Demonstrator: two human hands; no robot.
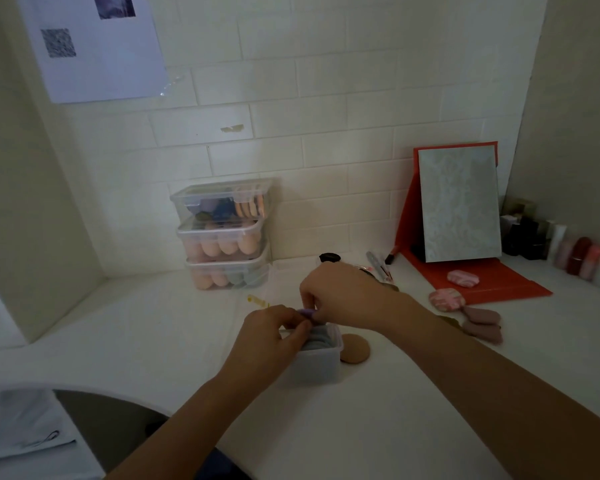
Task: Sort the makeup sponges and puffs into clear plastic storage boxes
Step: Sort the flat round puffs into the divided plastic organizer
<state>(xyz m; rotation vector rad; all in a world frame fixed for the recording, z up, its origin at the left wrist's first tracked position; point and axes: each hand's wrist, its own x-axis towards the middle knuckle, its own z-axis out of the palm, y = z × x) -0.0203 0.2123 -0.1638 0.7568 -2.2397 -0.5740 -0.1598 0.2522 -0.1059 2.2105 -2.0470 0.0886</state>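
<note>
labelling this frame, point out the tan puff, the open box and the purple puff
tan puff [355, 348], head view, flat top
open box [317, 368], head view, front wall
purple puff [306, 311], head view, top edge

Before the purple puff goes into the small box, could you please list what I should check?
1. Grip on the purple puff: left hand and right hand both pinch it: ok.
2. Small clear box open, no lid on it: ok.
3. Room beside the grey puffs inside: cannot tell, the hands cover it.
4. Tan puff leans outside against the box, unsorted: not ok.
5. Mauve sponges and pink marbled puffs lie loose on the table: not ok.
</note>
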